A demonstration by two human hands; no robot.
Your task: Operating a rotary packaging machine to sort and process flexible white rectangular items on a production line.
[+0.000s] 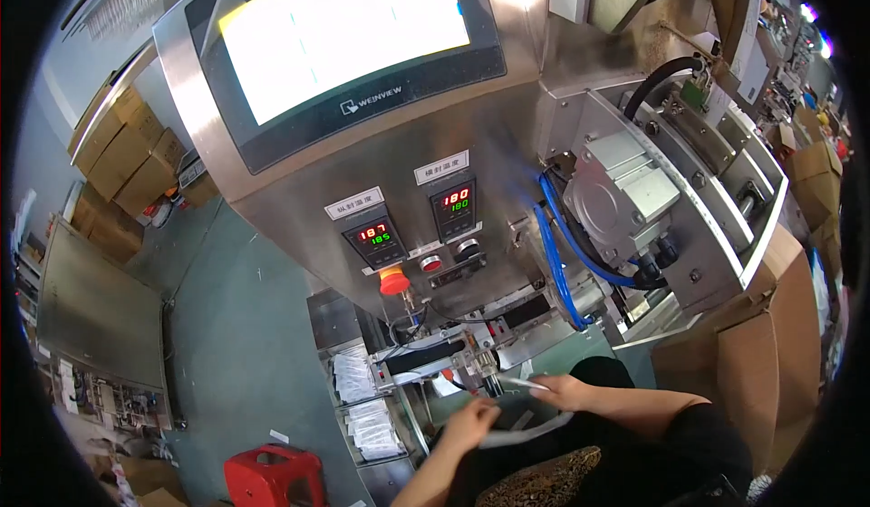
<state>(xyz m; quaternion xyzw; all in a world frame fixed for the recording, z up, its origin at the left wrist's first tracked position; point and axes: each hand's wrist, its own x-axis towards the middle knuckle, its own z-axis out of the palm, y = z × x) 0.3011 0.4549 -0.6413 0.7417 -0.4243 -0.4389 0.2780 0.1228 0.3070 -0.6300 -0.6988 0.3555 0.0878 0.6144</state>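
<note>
Head view: your right hand [564, 392] has its fingers closed on a thin white strip [523, 383], its long axis pointing left from them; your left hand [469, 424] lies lower-left, fingers curled, any hold indeterminable.

Left hand [470, 423] seems curled, right hand [564, 392] pinching.

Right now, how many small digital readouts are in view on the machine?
2: the left readout, above the red knob, and the right readout, slightly higher. Others may be hidden.
</note>
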